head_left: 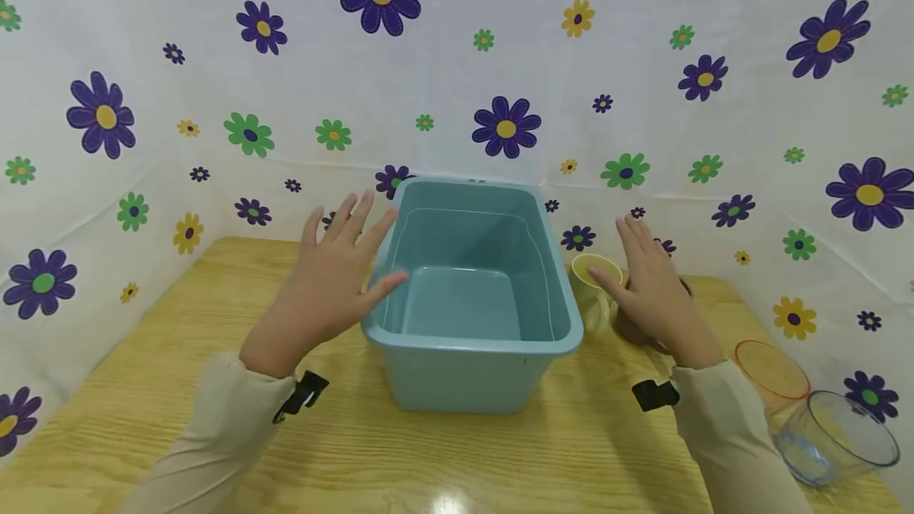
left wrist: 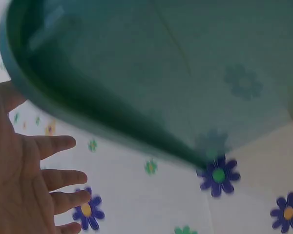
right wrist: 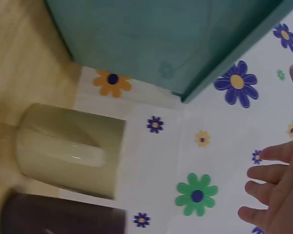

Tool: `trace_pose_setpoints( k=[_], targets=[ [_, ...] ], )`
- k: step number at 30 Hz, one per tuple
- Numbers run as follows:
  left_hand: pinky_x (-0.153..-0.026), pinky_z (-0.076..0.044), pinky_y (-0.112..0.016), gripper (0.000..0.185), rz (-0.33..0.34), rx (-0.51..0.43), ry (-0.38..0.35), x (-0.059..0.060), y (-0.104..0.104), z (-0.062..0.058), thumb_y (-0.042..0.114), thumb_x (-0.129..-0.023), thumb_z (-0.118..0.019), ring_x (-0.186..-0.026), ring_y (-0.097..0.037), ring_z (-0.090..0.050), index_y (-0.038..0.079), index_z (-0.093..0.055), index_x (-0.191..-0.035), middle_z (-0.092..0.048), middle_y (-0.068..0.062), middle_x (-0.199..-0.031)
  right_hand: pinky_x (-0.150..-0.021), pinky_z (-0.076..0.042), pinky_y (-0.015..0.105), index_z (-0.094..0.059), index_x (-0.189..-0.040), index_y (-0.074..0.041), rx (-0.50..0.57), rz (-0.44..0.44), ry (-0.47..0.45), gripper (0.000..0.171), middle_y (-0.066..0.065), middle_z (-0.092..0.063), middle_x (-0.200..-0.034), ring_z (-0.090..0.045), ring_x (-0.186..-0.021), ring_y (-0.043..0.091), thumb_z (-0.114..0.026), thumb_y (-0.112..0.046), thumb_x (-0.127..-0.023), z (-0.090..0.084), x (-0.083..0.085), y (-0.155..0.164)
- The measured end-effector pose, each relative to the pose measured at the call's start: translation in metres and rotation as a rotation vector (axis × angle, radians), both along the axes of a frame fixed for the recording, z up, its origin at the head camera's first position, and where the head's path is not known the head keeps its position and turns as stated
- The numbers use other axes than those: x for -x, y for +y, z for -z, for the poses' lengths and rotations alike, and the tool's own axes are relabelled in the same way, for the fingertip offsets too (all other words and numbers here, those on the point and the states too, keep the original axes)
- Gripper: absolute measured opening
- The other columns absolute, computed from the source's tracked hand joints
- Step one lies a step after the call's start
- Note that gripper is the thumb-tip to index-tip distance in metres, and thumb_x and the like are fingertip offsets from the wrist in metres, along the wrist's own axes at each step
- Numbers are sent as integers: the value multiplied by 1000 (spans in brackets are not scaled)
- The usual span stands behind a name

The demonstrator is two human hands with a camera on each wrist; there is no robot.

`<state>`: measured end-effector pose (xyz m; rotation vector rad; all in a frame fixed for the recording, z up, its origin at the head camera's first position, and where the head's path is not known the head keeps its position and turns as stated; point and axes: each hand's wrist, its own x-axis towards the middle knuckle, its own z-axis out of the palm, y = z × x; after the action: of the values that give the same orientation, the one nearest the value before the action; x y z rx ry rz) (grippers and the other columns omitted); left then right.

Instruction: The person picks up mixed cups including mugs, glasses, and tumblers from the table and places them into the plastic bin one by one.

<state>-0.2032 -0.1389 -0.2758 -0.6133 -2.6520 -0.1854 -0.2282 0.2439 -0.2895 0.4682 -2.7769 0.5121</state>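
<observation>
Behind and on both sides: a white backdrop (head_left: 457, 62) printed with purple, green and yellow flowers, also filling much of both wrist views (left wrist: 151, 195) (right wrist: 219, 146).

Below: a pale wooden surface (head_left: 178, 387), grain running side to side.

At centre, upright on the surface: a teal bin (head_left: 474, 296), open-topped, nothing seen inside. Blurred and close in the left wrist view (left wrist: 151, 73); one corner of it at the top of the right wrist view (right wrist: 161, 39).

Left hand (head_left: 332, 276) held flat, palm down, just beside the bin's left rim, fingers (head_left: 353, 216) straight and spread apart, holding nothing; thumb tip at or just over the rim, touch not clear. Same spread fingers (left wrist: 58, 178) in the left wrist view, bin rim above them.

Right hand (head_left: 653, 288) held flat over the cups right of the bin, fingers (head_left: 631, 232) straight and slightly apart, gripping nothing; contact with the cups not clear. Fingertips (right wrist: 273, 173) apart in the right wrist view.

At the right edge of the surface: a clear cup (head_left: 831, 435) lying tilted, touching an orange cup (head_left: 774, 375) behind it.

Just right of the bin: a cream mug (head_left: 593, 284), upright, handle toward the camera (right wrist: 71, 151). Beside it, mostly hidden under the right hand: a brown cup (head_left: 631, 327), dark in the right wrist view (right wrist: 63, 214).

On each beige sleeve (head_left: 221, 427), near the wrist: a black clip (head_left: 303, 393).
</observation>
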Motion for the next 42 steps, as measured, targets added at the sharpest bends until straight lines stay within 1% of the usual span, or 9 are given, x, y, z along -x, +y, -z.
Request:
trace_pose_setpoints(
  k=[5,8,13,20,24,28,33,37,42],
  targets=[
    [-110,-24,-56,67,165,-8,129,-21,25,4,49,-89,-52,-137,-36,-34,13,-36,-144,-39,-18,-146,-111,-18,59,-14,-149,-1,137,-6,21,77,24,-16,-154,-16,-143,42,-50,-41,-94,22,-2,4],
    [-106,-34,-50,64,267,3,175,-30,40,9,57,-93,-39,-128,-32,-46,13,-44,-139,-50,-15,-137,-110,-22,59,-20,-148,-1,200,16,28,72,25,-23,-152,-24,-139,44,-52,-37,-94,35,-3,4],
    [-98,-42,-42,62,351,90,159,-38,58,19,58,-90,-45,-115,-25,-56,14,-50,-134,-60,-8,-123,-106,-28,60,-31,-142,2,264,53,68,63,26,-36,-144,-33,-134,44,-53,-32,-94,61,0,8],
    [-89,-47,-39,60,335,239,110,-39,63,25,57,-88,-50,-97,-22,-63,17,-53,-132,-67,-3,-101,-101,-36,56,-43,-131,9,328,110,110,53,28,-48,-130,-46,-122,42,-57,-25,-93,85,3,13],
    [-82,-48,-36,58,326,245,112,-42,64,28,56,-87,-52,-91,-20,-64,16,-56,-128,-67,-2,-95,-90,-46,52,-48,-125,9,389,158,108,46,28,-57,-118,-58,-106,41,-58,-20,-92,92,3,13],
    [-68,-47,-31,52,338,209,138,-46,65,31,53,-86,-56,-79,-17,-63,13,-59,-120,-65,-1,-87,-78,-51,26,-52,-118,6,449,217,80,37,22,-63,-108,-64,-94,33,-59,-18,-91,97,4,11],
    [-56,-41,-25,40,360,165,214,-50,66,35,48,-85,-60,-62,-12,-55,12,-60,-102,-58,2,-71,-71,-37,4,-52,-117,2,536,295,-28,36,18,-62,-110,-58,-90,9,-57,-24,-92,104,6,11],
    [-51,-39,-24,33,356,108,266,-49,65,39,44,-84,-63,-53,-11,-49,11,-59,-89,-49,4,-60,-73,-42,9,-52,-117,1,679,288,-141,37,10,-62,-107,-52,-84,-8,-54,-27,-94,109,9,13],
    [-46,-33,-21,33,340,67,290,-46,63,44,43,-84,-63,-46,-8,-40,11,-55,-80,-41,5,-54,-79,-49,14,-47,-117,2,957,225,-278,36,-14,-59,-91,-59,-84,-4,-50,-26,-96,111,12,15]
  ],
)
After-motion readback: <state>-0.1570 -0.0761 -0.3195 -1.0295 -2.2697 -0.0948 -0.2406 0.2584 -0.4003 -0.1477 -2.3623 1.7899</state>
